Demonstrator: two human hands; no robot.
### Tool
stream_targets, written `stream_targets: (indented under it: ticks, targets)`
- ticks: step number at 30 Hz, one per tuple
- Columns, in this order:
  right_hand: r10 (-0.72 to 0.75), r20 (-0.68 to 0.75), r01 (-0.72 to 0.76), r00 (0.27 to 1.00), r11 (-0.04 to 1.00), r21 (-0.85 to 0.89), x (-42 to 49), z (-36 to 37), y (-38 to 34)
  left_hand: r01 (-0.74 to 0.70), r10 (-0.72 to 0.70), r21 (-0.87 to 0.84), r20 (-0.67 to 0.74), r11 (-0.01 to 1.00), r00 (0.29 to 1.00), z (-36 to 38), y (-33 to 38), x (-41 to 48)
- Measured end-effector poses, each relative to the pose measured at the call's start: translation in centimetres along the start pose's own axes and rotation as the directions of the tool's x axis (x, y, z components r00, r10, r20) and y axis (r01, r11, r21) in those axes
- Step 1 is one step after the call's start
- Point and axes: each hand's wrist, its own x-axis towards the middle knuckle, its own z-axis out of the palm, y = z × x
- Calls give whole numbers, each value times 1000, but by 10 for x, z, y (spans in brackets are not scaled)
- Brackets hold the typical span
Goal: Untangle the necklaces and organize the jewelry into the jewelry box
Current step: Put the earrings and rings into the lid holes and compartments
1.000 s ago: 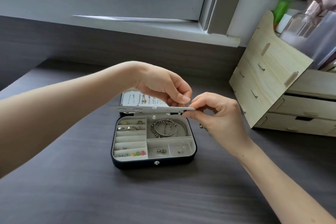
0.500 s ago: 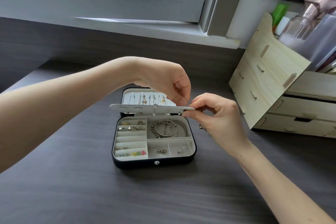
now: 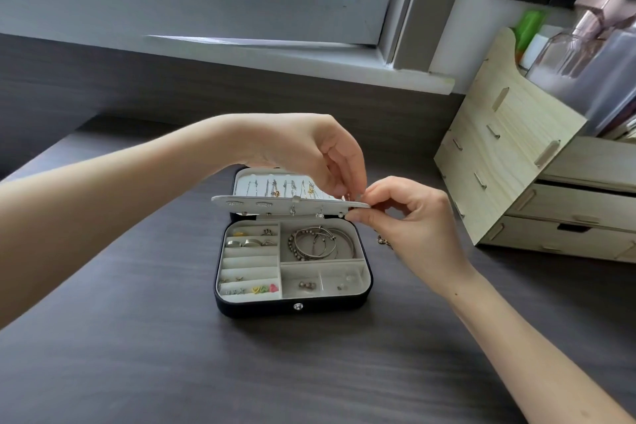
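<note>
Open jewelry box (image 3: pixel 258 309) at the centre of the bench (image 3: pixel 137 354), long axis running 9 to 3 o'clock, snap facing 6. Its lid (image 3: pixel 242 173) is raised at 12, with necklaces (image 3: pixel 275 188) hung in a row. In the tray are bangles (image 3: pixel 321 244) at 1 o'clock, rings (image 3: pixel 251 243) at 10, coloured studs (image 3: pixel 265 288) at 7 and small earrings (image 3: pixel 307 285) at 5. The earring panel (image 3: pixel 275 205) lies about level above the tray, long axis 9 to 3. The right hand (image 3: pixel 413 220) has its grip clamped on the panel's 3 o'clock end. The left hand (image 3: pixel 309 151) pinches a small metal piece (image 3: pixel 358 196) there. A wooden organizer (image 3: pixel 509 162) stands at 2 o'clock.
</note>
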Motion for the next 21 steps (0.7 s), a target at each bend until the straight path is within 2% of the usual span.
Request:
stream_targets:
  ticks: [5, 10, 11, 15, 21]
  targets:
    - [12, 7, -12, 1000, 1000, -16, 0, 0, 0, 3, -4, -31, -31, 999, 1000, -1, -1, -3]
    - [27, -11, -28, 1000, 1000, -13, -1, 0, -2, -20, -8, -286, -95, 958, 995, 4, 0, -5]
    - [26, -5, -26, 1000, 999, -19, -1, 0, -2, -16, -16, -269, -114, 963, 993, 5, 0, -4]
    - [12, -4, -12, 1000, 1000, -4, 0, -1, -2, 50, -50, -4, -198, 999, 979, 14, -9, 3]
    - [30, 11, -30, 999, 999, 11, 0, 0, -1, 64, -49, 83, -178, 994, 983, 8, -20, -3]
